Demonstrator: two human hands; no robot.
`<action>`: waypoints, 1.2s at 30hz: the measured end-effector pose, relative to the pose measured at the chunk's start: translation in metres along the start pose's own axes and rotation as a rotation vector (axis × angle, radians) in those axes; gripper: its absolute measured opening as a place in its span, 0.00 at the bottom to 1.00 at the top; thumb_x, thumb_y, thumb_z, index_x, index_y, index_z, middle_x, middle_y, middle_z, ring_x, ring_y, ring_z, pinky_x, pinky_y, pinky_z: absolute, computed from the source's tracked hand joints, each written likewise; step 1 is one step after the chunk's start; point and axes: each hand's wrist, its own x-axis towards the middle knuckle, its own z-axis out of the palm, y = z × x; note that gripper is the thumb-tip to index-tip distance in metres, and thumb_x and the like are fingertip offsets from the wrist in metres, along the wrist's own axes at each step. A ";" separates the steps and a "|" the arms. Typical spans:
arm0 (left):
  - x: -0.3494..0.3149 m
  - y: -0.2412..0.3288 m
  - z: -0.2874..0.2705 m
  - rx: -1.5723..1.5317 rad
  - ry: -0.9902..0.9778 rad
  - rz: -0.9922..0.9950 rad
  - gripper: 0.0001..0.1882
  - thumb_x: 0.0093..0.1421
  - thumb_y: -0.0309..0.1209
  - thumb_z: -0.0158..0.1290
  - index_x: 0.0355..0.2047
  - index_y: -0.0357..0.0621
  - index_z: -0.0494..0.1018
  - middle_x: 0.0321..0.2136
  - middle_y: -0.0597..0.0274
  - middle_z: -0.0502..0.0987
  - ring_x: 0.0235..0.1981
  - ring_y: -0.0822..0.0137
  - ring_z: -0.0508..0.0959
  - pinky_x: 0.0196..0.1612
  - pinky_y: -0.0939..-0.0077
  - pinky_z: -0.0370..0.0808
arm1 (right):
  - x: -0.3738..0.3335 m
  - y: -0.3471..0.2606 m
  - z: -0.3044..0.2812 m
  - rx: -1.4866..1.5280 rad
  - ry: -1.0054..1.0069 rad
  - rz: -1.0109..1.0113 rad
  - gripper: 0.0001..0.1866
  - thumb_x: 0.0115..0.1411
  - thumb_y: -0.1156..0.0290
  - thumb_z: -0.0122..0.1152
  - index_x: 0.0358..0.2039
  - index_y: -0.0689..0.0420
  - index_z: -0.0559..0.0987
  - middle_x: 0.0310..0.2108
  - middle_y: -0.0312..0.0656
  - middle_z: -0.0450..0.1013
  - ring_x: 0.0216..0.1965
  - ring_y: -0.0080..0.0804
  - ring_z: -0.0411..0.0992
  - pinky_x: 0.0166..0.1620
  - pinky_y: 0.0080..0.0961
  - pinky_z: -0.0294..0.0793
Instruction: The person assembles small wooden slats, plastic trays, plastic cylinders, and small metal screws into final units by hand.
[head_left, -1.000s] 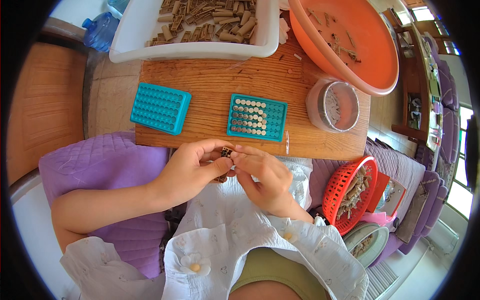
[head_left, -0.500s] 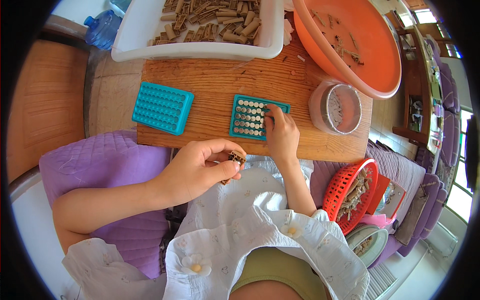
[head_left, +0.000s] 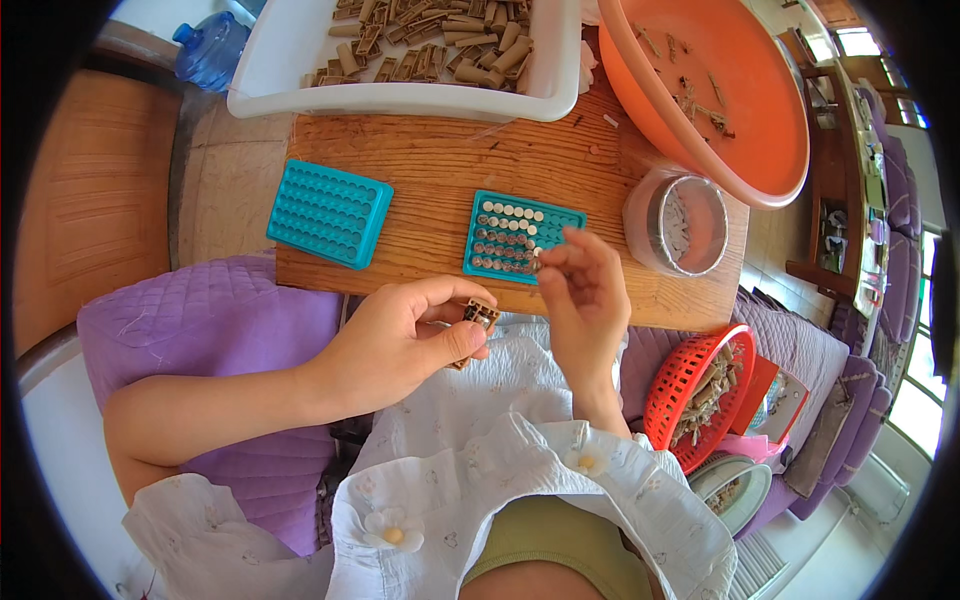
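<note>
In front of my lap, my left hand grips a small brown plastic housing between thumb and fingers, its hollow end facing up. My right hand is raised over the near right corner of a teal tray, thumb and forefinger close together. Whatever lies in that pinch is too small and blurred to make out. Rows of small round silvery pieces fill the left part of the tray's holes, and the holes at its far right show bare.
Left on the wooden table lies another teal tray. Behind are a white bin of brown housings and an orange basin. A clear tub stands right. Beside my lap sits a red basket.
My right hand has drawn back from the tray's middle toward me and slightly right. My left hand still grips the housing in nearly the same place, its open end now turned up more.
</note>
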 end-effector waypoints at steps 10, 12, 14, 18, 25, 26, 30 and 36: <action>0.001 -0.001 0.001 0.006 0.022 0.068 0.14 0.57 0.23 0.44 0.44 0.34 0.64 0.31 0.62 0.72 0.30 0.75 0.72 0.34 0.82 0.71 | -0.028 -0.012 0.029 -0.089 0.049 -0.548 0.13 0.42 0.87 0.59 0.30 0.63 0.70 0.25 0.45 0.72 0.29 0.38 0.74 0.31 0.23 0.74; 0.001 0.001 0.004 -0.012 0.059 -0.004 0.13 0.57 0.22 0.44 0.44 0.33 0.65 0.29 0.63 0.72 0.28 0.77 0.70 0.33 0.82 0.70 | -0.029 -0.011 0.028 -0.131 0.035 -0.520 0.12 0.42 0.87 0.59 0.29 0.63 0.70 0.25 0.43 0.73 0.29 0.36 0.74 0.30 0.22 0.74; 0.001 -0.001 0.003 0.030 0.080 0.008 0.13 0.57 0.22 0.45 0.44 0.33 0.65 0.28 0.64 0.72 0.28 0.77 0.70 0.32 0.83 0.70 | -0.029 -0.009 0.029 -0.145 0.014 -0.497 0.11 0.43 0.86 0.59 0.28 0.63 0.70 0.25 0.43 0.73 0.28 0.36 0.74 0.29 0.22 0.73; 0.001 -0.006 0.000 0.267 0.143 0.046 0.14 0.56 0.22 0.46 0.43 0.33 0.66 0.25 0.64 0.73 0.26 0.79 0.70 0.31 0.84 0.69 | -0.025 -0.020 0.024 -0.271 -0.134 -0.351 0.09 0.45 0.85 0.57 0.28 0.61 0.71 0.23 0.42 0.71 0.26 0.39 0.72 0.27 0.24 0.72; -0.001 -0.009 0.005 0.657 0.203 0.298 0.11 0.52 0.24 0.49 0.37 0.37 0.69 0.21 0.49 0.72 0.22 0.61 0.74 0.27 0.74 0.69 | 0.014 -0.054 0.000 -0.349 -0.690 -0.046 0.25 0.41 0.79 0.61 0.43 0.58 0.65 0.36 0.47 0.65 0.37 0.43 0.67 0.37 0.32 0.68; -0.002 -0.008 0.005 0.646 0.141 0.269 0.11 0.51 0.25 0.49 0.36 0.37 0.69 0.22 0.49 0.73 0.23 0.60 0.74 0.27 0.73 0.69 | 0.020 -0.056 -0.001 -0.351 -0.691 -0.052 0.25 0.41 0.79 0.61 0.43 0.58 0.65 0.36 0.47 0.65 0.37 0.43 0.67 0.37 0.32 0.68; -0.006 -0.009 0.011 0.471 -0.031 0.200 0.09 0.51 0.25 0.48 0.34 0.37 0.69 0.23 0.50 0.74 0.25 0.59 0.76 0.28 0.73 0.70 | 0.052 -0.050 -0.006 -0.498 -0.994 -0.178 0.37 0.32 0.71 0.68 0.47 0.58 0.66 0.39 0.45 0.66 0.39 0.40 0.68 0.41 0.32 0.69; -0.008 0.005 0.006 0.287 -0.072 0.193 0.11 0.52 0.28 0.49 0.35 0.38 0.69 0.25 0.57 0.75 0.27 0.69 0.76 0.34 0.77 0.72 | 0.137 -0.074 0.021 -0.238 -1.070 -0.160 0.28 0.46 0.57 0.63 0.44 0.61 0.69 0.35 0.39 0.70 0.36 0.24 0.68 0.40 0.22 0.68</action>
